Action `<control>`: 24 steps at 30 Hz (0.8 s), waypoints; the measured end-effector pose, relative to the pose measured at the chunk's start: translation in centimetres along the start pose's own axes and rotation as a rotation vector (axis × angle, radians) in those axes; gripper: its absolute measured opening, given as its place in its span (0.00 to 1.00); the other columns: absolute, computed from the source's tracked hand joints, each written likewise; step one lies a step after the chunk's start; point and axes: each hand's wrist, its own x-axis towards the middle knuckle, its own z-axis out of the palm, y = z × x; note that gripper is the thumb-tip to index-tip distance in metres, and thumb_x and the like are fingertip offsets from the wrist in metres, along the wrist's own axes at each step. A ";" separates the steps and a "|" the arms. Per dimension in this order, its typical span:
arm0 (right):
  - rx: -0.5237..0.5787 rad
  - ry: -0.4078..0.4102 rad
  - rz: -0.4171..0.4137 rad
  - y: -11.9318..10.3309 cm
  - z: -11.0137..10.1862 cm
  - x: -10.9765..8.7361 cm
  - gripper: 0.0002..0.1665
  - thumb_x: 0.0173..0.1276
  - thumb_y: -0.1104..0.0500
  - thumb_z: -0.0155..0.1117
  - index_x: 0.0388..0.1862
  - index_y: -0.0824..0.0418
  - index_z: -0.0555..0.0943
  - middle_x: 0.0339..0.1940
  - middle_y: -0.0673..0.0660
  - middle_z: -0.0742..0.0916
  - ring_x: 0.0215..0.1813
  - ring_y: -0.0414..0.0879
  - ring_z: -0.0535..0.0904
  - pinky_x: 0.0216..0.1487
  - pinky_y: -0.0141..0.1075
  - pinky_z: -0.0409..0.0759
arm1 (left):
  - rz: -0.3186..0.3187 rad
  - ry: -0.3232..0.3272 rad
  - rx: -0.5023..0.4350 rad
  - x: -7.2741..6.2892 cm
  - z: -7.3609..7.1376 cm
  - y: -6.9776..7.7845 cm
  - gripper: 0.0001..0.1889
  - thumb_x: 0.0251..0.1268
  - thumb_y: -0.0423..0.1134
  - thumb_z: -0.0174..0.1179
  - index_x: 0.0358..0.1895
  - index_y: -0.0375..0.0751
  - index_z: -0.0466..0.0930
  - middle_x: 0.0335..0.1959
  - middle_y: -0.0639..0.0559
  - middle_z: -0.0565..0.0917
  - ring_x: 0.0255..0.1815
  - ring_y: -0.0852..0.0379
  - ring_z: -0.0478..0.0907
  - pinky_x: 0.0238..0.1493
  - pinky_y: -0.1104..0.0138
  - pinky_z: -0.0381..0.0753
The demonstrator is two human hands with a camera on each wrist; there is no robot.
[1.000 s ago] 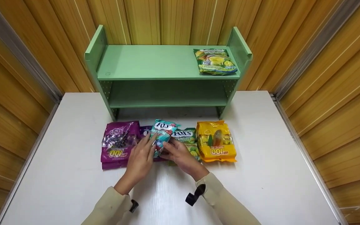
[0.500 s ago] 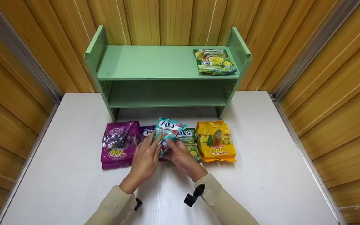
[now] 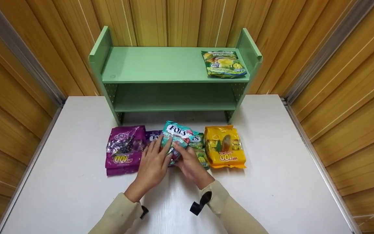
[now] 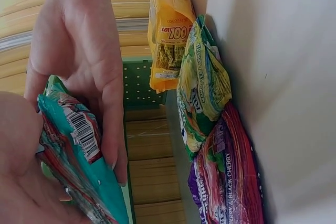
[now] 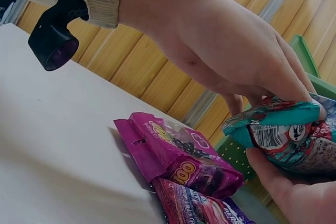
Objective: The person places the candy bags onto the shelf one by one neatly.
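A teal Fox's candy bag is held by both hands above the row of bags at the table's middle. My left hand lays its fingers over the bag's front left part; in the right wrist view its thumb sits on the bag's other side. My right hand grips the lower right part, thumb on the front and fingers behind. The barcode side of the teal bag shows in the left wrist view. Behind the held bag, a purple Fox's bag and a green Fox's bag are partly hidden.
A purple Lot 100 bag lies at the row's left end, a yellow Lot 100 bag at its right. Beyond stands a green shelf with a green-yellow candy bag on its top right. Wood-patterned walls enclose the white table.
The teal bag has shifted slightly right and away from me, and its top now leans more to the right. Both hands stay on it; the left has moved a little right.
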 end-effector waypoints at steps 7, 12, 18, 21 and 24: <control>0.054 0.011 -0.018 -0.1 -0.3 0.0 0.38 0.70 0.53 0.60 0.74 0.56 0.56 0.70 0.60 0.71 0.65 0.50 0.76 0.64 0.44 0.77 | 0.022 0.010 -0.098 0.1 -0.4 -0.6 0.32 0.69 0.54 0.55 0.74 0.54 0.61 0.77 0.45 0.58 0.75 0.37 0.56 0.70 0.34 0.54; 0.033 0.030 -0.014 -0.2 -0.5 0.0 0.38 0.69 0.52 0.61 0.73 0.56 0.57 0.69 0.61 0.73 0.63 0.50 0.78 0.63 0.45 0.77 | -0.022 -0.001 -0.223 0.2 -0.8 -1.4 0.31 0.72 0.55 0.50 0.75 0.55 0.58 0.77 0.48 0.58 0.78 0.41 0.52 0.72 0.34 0.48; 0.038 0.070 -0.004 -0.3 -0.8 0.0 0.37 0.69 0.53 0.60 0.72 0.56 0.58 0.65 0.59 0.75 0.59 0.47 0.79 0.64 0.44 0.77 | -0.136 0.034 -0.435 0.4 -0.9 -3.2 0.33 0.70 0.55 0.53 0.75 0.53 0.58 0.76 0.47 0.60 0.78 0.44 0.54 0.74 0.40 0.52; 0.048 0.085 -0.008 -0.4 -0.9 0.0 0.35 0.69 0.54 0.59 0.71 0.56 0.58 0.64 0.59 0.76 0.59 0.48 0.78 0.64 0.43 0.78 | -0.214 0.022 -0.569 0.4 -0.8 -4.3 0.35 0.69 0.52 0.57 0.75 0.49 0.57 0.75 0.44 0.62 0.76 0.43 0.58 0.75 0.46 0.57; 0.049 0.096 -0.009 -0.4 -0.9 0.0 0.35 0.68 0.56 0.59 0.71 0.57 0.59 0.62 0.58 0.76 0.58 0.47 0.78 0.62 0.41 0.78 | -0.290 -0.030 -0.734 0.5 -0.7 -5.1 0.34 0.69 0.49 0.58 0.74 0.44 0.59 0.73 0.41 0.65 0.75 0.43 0.61 0.75 0.50 0.60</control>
